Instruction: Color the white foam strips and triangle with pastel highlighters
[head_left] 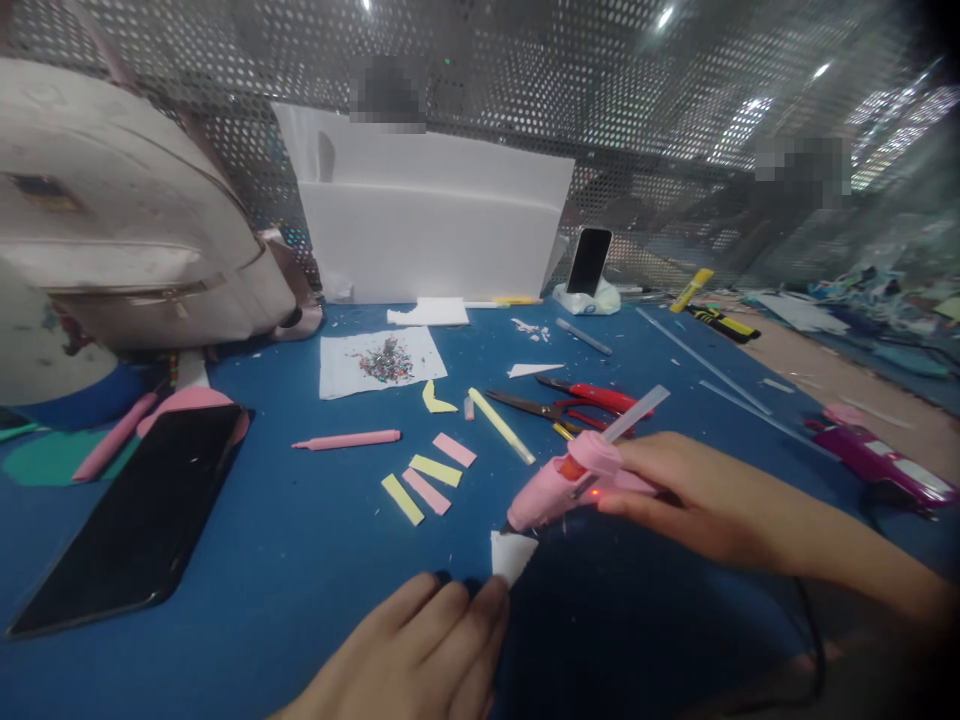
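Observation:
My right hand (664, 500) is wrapped round the handle of a pink hot glue gun (562, 480), which has a clear glue stick (636, 413) poking out of its back and a small red light lit. The gun's dark nozzle meets the top edge of a small white paper piece (514, 556). Low in the view, my left hand (427, 645) pinches that piece by its lower end, with the fingertips partly hidden. Pink and yellow strips (436, 471) lie just beyond my left hand.
Beyond the gun lie scissors (525, 405) and red-handled pliers (600, 395). A pink marker (349, 440) and a white sheet with colourful bits (337, 375) are further left. A black phone (135, 520) and a backpack (142, 220) occupy the left side. A purple tool (885, 460) sits right.

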